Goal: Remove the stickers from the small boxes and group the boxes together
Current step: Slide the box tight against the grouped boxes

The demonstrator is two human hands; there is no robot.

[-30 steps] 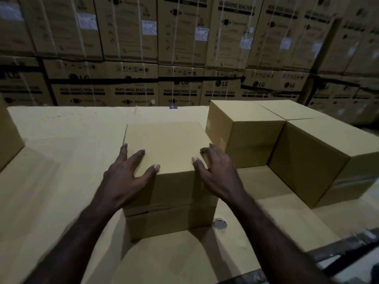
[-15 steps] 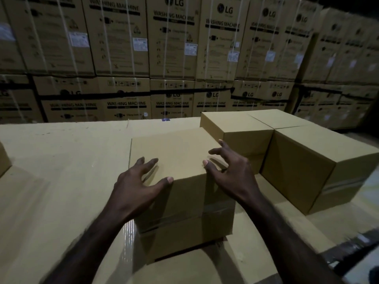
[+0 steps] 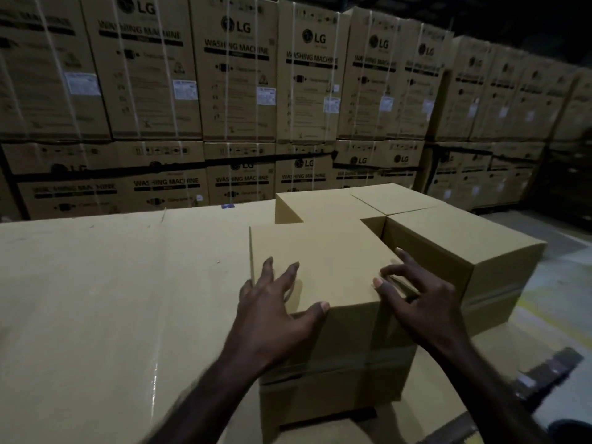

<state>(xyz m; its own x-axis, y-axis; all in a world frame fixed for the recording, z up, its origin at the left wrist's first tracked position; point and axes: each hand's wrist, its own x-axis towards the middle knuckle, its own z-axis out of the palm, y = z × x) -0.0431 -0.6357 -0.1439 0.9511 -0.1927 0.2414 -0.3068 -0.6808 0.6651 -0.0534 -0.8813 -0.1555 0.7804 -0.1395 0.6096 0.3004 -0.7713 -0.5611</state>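
Observation:
A plain brown small box (image 3: 323,251) is in front of me on the big cardboard surface (image 3: 112,299), with clear tape round its lower part. My left hand (image 3: 275,302) presses on its near left top corner, fingers spread straight and thumb along the front edge. My right hand (image 3: 416,299) clutches the top right edge with bent fingers. A dark gap shows under the box's near bottom edge. Its far side touches the grouped boxes: one behind (image 3: 320,203), one at the back right (image 3: 394,197) and one to the right (image 3: 464,245). No sticker is visible.
A wall of stacked washing-machine cartons (image 3: 237,91) stands behind the surface. The floor (image 3: 560,299) drops away to the right. A dark strip (image 3: 544,370) lies by the near right edge.
Both hands have moved the small box forward and to the right, up against the grouped boxes. My view has risen and turned right.

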